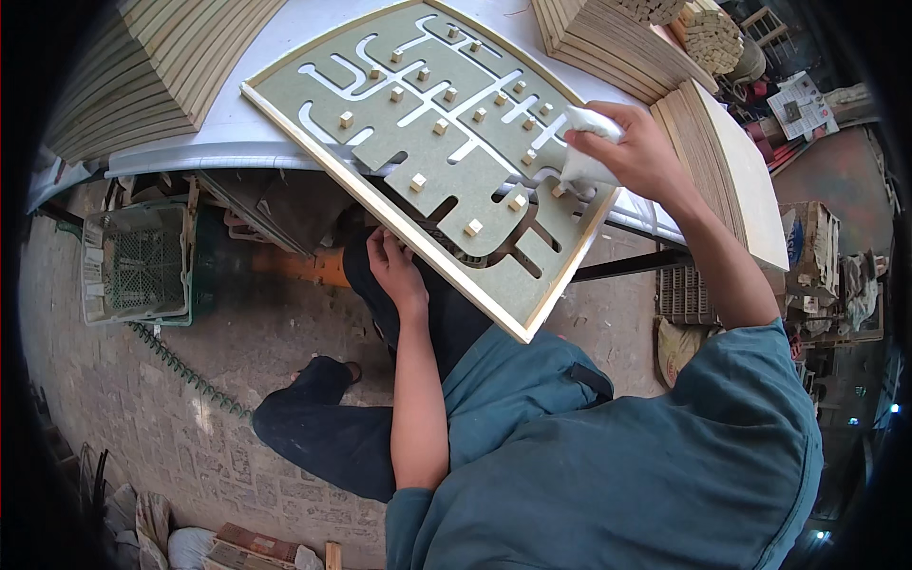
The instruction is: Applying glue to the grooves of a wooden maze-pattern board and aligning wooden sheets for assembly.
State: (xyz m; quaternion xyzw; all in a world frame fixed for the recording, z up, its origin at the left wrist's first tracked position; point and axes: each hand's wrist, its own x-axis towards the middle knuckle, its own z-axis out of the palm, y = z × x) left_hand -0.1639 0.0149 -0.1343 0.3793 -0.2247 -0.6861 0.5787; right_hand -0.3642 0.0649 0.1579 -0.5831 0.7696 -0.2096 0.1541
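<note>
A grey-green fibreboard panel (389,142), matt and flat, lies tilted across the near edge of the tabletop, one corner jutting out over the person's lap. Smooth rounded slots branch through it, and a pale wooden frame (427,250) of straight strips borders it. Small squared blocks (441,125) of raw wood stand scattered over its face. The right hand (638,152) is closed around a soft, crumpled white pouch (591,142), its narrow tip down by a block near the panel's right side. The left hand (394,271), fingers bent, is at the frame's near strip; whether it grips, I cannot tell.

The tabletop (228,128) wears a smooth white covering. Layered wooden stacks rise at its left end (142,76), far edge (608,47) and right end (731,180). Below, left, a slotted plastic crate (138,256) and a coiled green hose (180,366) lie on worn, dusty paving (199,418).
</note>
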